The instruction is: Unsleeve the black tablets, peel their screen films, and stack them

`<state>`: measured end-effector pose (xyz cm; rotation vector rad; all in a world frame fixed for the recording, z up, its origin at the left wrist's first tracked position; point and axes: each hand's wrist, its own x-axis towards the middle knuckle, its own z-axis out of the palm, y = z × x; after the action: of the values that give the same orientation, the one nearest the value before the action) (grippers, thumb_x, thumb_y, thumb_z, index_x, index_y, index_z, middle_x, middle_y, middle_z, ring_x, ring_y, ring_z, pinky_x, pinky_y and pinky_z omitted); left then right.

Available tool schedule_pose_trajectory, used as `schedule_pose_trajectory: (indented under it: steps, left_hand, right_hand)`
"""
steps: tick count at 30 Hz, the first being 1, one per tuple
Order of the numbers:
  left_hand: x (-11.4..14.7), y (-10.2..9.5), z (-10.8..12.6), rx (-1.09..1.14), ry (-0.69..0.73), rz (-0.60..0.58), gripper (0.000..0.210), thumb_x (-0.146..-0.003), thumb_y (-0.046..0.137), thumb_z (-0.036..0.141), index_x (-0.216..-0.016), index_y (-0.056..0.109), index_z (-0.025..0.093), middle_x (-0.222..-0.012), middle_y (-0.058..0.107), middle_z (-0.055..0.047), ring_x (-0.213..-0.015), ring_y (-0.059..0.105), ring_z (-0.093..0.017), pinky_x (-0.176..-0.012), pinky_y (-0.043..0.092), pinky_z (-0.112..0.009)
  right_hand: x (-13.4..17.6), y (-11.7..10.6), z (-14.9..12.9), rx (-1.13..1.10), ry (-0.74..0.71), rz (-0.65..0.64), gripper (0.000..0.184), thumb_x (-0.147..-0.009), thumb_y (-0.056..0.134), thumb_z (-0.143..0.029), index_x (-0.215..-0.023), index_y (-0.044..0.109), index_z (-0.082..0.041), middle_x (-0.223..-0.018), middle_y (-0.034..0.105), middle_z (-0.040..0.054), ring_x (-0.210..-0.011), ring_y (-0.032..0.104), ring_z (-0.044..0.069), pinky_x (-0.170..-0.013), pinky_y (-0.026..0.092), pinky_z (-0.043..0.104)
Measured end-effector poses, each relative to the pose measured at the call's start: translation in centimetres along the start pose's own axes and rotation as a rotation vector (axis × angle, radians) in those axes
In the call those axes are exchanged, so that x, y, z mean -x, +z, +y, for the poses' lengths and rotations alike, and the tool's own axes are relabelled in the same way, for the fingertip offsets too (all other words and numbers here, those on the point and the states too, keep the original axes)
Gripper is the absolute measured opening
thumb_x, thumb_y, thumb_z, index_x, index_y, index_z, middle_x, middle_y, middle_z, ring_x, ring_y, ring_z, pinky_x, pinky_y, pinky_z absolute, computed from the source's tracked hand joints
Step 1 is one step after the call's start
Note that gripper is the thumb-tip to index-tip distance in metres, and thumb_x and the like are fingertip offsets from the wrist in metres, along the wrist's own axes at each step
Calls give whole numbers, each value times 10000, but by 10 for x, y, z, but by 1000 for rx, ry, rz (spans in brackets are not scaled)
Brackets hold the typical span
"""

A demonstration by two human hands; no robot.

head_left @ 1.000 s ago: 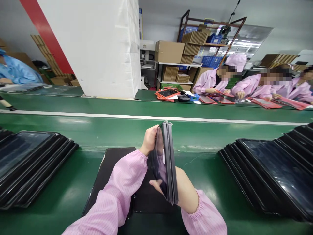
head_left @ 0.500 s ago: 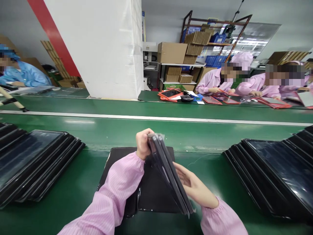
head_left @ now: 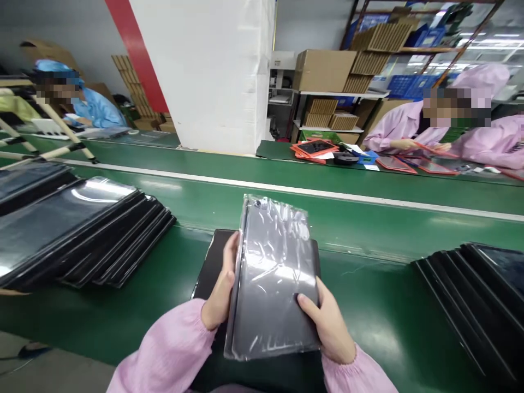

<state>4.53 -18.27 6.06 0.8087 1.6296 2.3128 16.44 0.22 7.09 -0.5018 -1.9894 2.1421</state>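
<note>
Between my two hands are film-wrapped tablets (head_left: 274, 245), a grey back with a camera in its upper left corner facing up. A second edge shows along the left side, so at least two seem to be pressed together. My left hand (head_left: 221, 292) is closed on the left edge, its fingers partly hidden behind. At the lower right edge, my right hand (head_left: 331, 322) grips with the thumb on the wrapped face. Under them, flat black panels (head_left: 210, 265) lie on the green surface, mostly covered.
Overlapping film-wrapped black panels (head_left: 77, 224) lie to the left, and another fanned row (head_left: 462, 305) to the right. A green belt (head_left: 368, 232) with a white strip runs across. Beyond it are a white pillar (head_left: 213, 71), cartons (head_left: 323, 70) and several co-workers.
The tablets have turned from edge-on to grey back facing me. My left hand moved down from their top to the left side; my right thumb now lies on the face. The view has shifted left.
</note>
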Motion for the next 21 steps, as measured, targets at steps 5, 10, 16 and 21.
schedule_pose_trajectory:
  steps: [5,10,16,21]
  left_hand:
    - [39,-12,-9,187,-482,-173,617,-696,803,541,-1179,654,187,-1207,693,-127,-1148,624,-346,-1006,485,-495]
    - [50,-11,-28,141,-478,42,553,-671,840,401,-1146,666,180,-1167,720,-94,-1140,631,-317,-1032,467,-457]
    - [53,-19,-42,129,-487,58,615,-659,834,435,-1162,637,141,-1161,715,-129,-1114,643,-333,-996,492,-466]
    - [54,-20,-45,121,-488,23,667,-672,817,479,-1183,606,107,-1198,692,-166,-1135,630,-342,-1001,489,-461]
  right_hand:
    - [-21,-6,0,242,-144,116,592,-767,759,-498,-1240,613,-174,-1223,700,123,-1114,669,299,-968,556,443]
    - [-36,-3,3,414,-293,310,389,-848,673,-476,-1105,705,-186,-1088,732,108,-960,707,267,-852,601,408]
    - [-47,9,6,671,-381,468,289,-807,683,-492,-777,695,-206,-797,697,58,-721,653,215,-708,558,350]
    - [-52,12,-4,517,-183,547,455,-686,742,-577,-900,691,-179,-763,718,60,-681,686,225,-632,565,311]
